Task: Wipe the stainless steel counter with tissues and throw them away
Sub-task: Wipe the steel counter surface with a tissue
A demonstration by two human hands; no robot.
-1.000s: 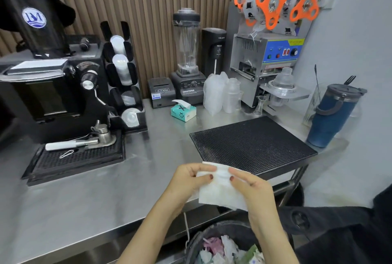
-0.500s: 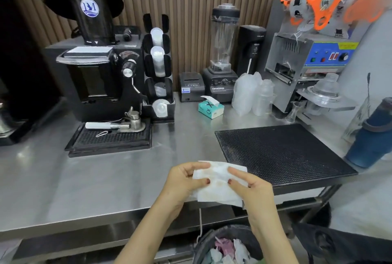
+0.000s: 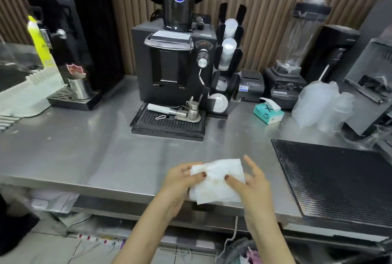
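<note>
A creased white tissue (image 3: 216, 185) is held just above the front edge of the stainless steel desk (image 3: 84, 153). The left hand (image 3: 180, 183) pinches its left edge between thumb and fingers. The right hand (image 3: 253, 185) pins its right side under the thumb, fingers spread behind it. A teal tissue box (image 3: 268, 113) sits farther back, and a black mat (image 3: 339, 183) lies to the right.

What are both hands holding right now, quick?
Left hand: pinching the tissue at its left edge.
Right hand: thumb pinching the same tissue's right side, index finger straight.
</note>
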